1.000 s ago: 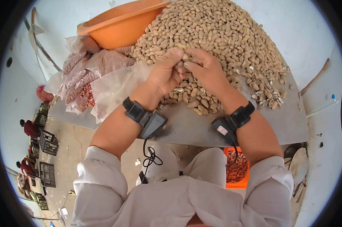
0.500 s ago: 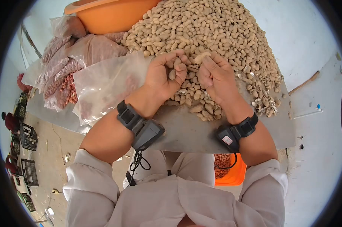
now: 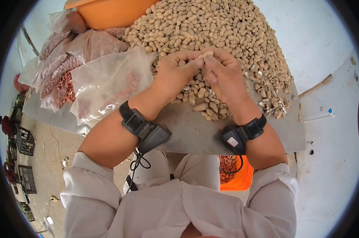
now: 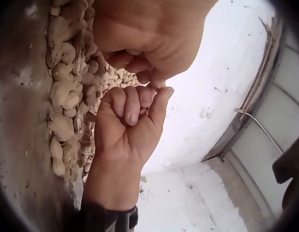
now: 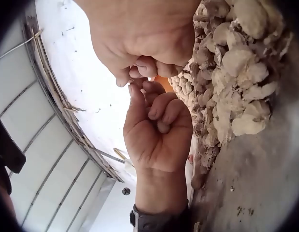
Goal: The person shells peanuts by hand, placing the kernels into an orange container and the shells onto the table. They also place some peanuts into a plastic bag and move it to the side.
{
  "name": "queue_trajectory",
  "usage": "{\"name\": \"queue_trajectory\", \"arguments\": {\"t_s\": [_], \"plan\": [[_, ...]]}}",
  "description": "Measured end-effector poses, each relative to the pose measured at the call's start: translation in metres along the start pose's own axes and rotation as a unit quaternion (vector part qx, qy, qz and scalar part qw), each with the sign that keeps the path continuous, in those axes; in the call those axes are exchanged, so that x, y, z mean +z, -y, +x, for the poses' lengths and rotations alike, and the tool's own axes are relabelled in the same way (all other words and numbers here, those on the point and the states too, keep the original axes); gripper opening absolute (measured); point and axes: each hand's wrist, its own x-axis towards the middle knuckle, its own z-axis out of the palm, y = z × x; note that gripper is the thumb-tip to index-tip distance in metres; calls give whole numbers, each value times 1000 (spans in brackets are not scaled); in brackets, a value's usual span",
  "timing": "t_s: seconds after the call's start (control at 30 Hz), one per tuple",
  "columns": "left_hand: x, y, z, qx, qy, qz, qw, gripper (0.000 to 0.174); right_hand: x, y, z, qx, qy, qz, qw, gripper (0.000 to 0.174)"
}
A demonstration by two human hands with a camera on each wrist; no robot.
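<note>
Peanut (image 3: 205, 54) pinched between left hand (image 3: 174, 75) and right hand (image 3: 224, 77), above heap (image 3: 227, 27).

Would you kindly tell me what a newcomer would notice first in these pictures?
The big heap of unshelled peanuts fills the far side of the grey table. In front of it, the left hand and right hand meet, both pinching one peanut. To the left lie clear bags of red kernels.
</note>
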Motion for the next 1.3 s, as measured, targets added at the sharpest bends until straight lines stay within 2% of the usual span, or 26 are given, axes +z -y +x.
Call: {"name": "queue_trajectory", "arguments": {"t_s": [0.2,0.3,0.4,0.5,0.8,0.87,1.0,1.07,1.17,1.3], "plan": [[-2,4,3,174,-15,213,961,28,4,2,0,-5,-15,-61,998,20],[-5,0,2,200,-11,317,927,24,4,3,-1,9,-27,-50,998,19],[-6,-5,1,185,14,382,905,22,0,3,-1,15,-17,-88,996,19],[-2,-5,-2,208,3,396,894,22,2,4,-3,-2,-22,-138,990,18],[5,1,-4,235,-36,377,895,17,7,0,-4,-47,-50,-178,982,15],[5,7,-1,218,-42,318,922,18,11,2,-6,-47,-60,-179,981,15],[8,9,2,197,-56,235,950,20,15,-1,-7,-26,-70,-34,997,15],[10,8,1,153,-36,183,970,22,22,-2,-8,-31,-87,22,995,15],[15,0,-3,107,-42,124,986,23,16,-10,-6,-38,-72,61,995,15],[10,8,1,59,-32,22,997,22,21,-11,-7,-19,-99,82,991,15]]}}
